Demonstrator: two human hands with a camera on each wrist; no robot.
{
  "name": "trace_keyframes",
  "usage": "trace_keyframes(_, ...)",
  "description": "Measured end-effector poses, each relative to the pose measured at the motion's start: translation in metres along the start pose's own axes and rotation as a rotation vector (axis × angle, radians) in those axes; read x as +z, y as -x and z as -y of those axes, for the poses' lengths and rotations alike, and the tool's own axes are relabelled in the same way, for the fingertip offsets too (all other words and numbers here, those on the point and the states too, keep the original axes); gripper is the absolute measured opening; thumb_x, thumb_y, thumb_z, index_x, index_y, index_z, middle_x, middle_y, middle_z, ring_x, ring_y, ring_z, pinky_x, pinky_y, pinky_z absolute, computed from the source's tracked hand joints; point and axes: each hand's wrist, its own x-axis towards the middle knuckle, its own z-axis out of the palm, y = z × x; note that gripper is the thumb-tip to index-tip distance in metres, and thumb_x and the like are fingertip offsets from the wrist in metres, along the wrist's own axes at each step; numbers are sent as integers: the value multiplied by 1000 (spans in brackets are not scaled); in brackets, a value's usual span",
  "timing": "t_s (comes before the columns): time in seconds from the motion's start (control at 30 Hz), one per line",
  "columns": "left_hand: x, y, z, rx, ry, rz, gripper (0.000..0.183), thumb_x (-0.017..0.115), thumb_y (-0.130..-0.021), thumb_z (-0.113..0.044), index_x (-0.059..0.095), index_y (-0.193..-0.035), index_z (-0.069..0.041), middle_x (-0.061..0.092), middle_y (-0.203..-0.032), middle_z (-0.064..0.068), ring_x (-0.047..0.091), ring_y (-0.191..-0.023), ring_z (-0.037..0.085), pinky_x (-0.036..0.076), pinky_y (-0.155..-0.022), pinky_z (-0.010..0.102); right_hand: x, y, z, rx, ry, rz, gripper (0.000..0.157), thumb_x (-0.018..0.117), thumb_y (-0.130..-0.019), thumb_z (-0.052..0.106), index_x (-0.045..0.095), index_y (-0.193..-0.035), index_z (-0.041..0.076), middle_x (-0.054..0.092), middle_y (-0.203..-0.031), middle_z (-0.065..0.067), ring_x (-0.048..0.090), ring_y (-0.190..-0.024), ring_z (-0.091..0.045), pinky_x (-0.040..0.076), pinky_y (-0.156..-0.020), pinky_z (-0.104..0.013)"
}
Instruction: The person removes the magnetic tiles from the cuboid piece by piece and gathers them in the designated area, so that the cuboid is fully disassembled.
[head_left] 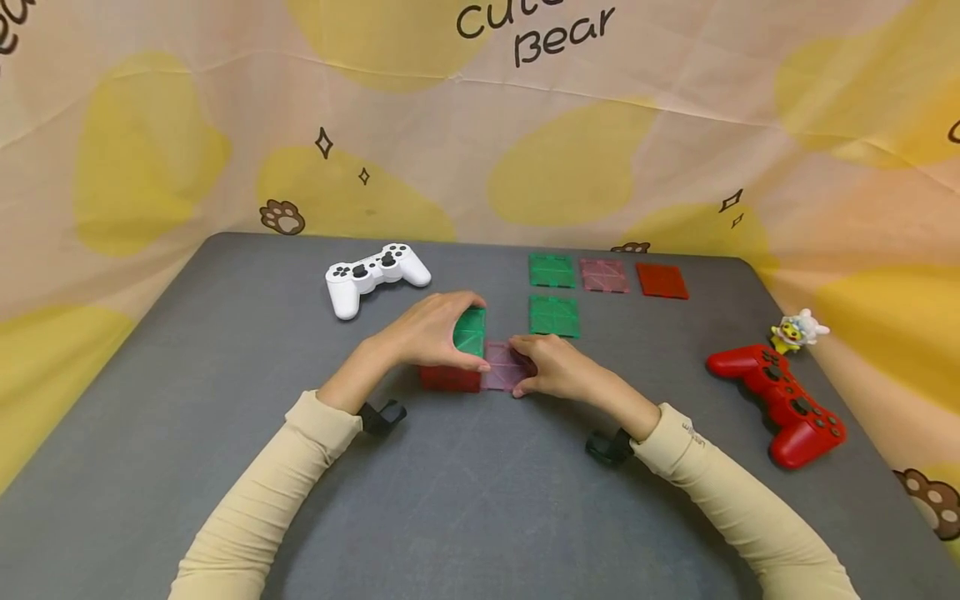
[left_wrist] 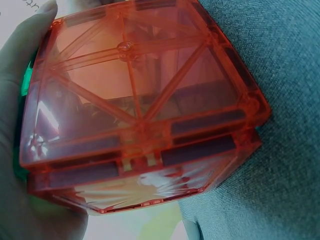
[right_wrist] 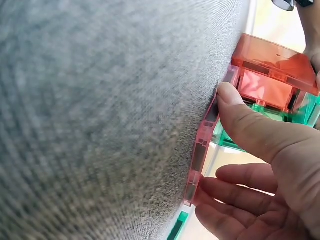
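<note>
My left hand (head_left: 423,332) grips a small box of translucent magnetic tiles between thumb and fingers. A green tile (head_left: 470,333) shows on the box, and red tiles (head_left: 450,380) show at its near side. In the left wrist view the red tile box (left_wrist: 145,95) fills the middle, with fingers around its left side. Flat on the table, against the box's right side, lies a pink magnetic tile (head_left: 498,368). My right hand (head_left: 558,367) holds that pink tile by its edges, thumb at the near side and fingers at the far side.
Behind the hands lie two green tiles (head_left: 551,271), a second pink tile (head_left: 603,275) and a flat red tile (head_left: 662,281). A white game controller (head_left: 375,275) sits back left. At right are a red game controller (head_left: 780,404) and a small figurine (head_left: 797,331).
</note>
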Motion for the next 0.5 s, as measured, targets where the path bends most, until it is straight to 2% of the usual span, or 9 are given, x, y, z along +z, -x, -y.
trace_keyframes(0.13,1,-3,-3,12,5,5,79,73,-62,-58,50,-119,-9,60,-103,2,55,-90,16,44,-81,34,-1,3,-2,7,35,11,68,75,-75,28,50,-125,-10,54,-126,-25,53,-116,-33,46,-92,-42)
trace_keyframes(0.23,2,-4,-4,14,10,4,80,73,-61,-58,50,-120,-9,60,-103,2,55,-91,16,44,-82,34,-1,4,-3,0,59,-2,67,76,-74,30,53,-122,-10,56,-122,-24,55,-112,-33,46,-91,-42)
trace_keyframes(0.5,2,-1,-3,-3,11,-9,78,74,-61,-58,51,-119,-10,61,-105,2,55,-91,16,45,-80,34,2,5,1,-5,102,-122,78,83,-63,35,53,-122,-6,51,-109,-15,46,-95,-28,43,-81,-37)
